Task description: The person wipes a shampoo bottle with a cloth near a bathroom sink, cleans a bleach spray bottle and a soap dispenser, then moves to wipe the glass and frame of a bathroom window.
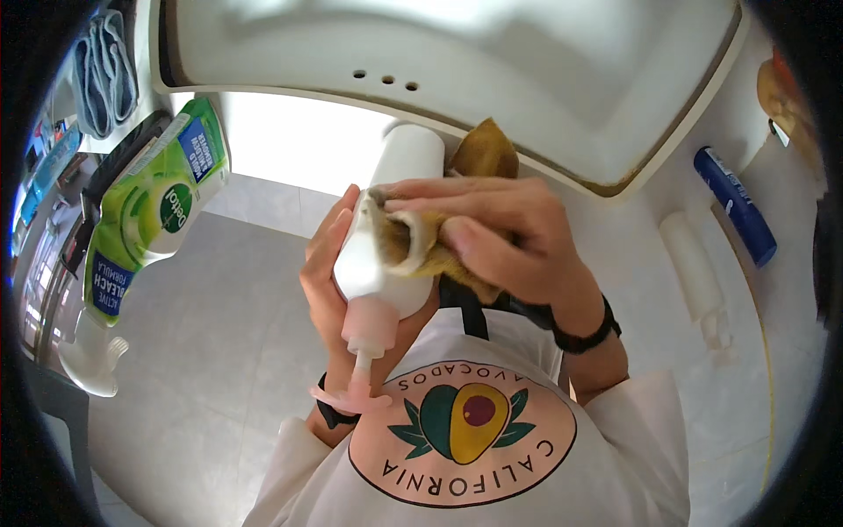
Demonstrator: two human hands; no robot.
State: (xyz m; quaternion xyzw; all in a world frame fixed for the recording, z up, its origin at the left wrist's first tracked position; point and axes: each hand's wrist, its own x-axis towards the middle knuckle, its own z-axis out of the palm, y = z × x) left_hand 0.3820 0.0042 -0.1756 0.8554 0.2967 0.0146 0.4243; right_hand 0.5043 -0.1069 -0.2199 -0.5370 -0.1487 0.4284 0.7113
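Note:
My left hand [326, 277] grips a white plastic pump bottle [411, 155] from beneath and along its left side. The bottle lies tilted, its pink pump head [359, 392] pointing down toward my body and its base up toward the sink. My right hand [520, 237] holds a folded mustard-brown cloth [484, 148] and presses part of it against the bottle's side. One corner of the cloth sticks up beyond my fingers. The bottle's label side, if it has one, is hidden.
A white sink [421, 39] with several overflow holes spans the top. At left stands a green Dettol spray bottle [148, 204], near a folded blue-grey cloth [105, 76]. On the right are a blue tube-shaped container [734, 204] and a pale translucent bottle [695, 270].

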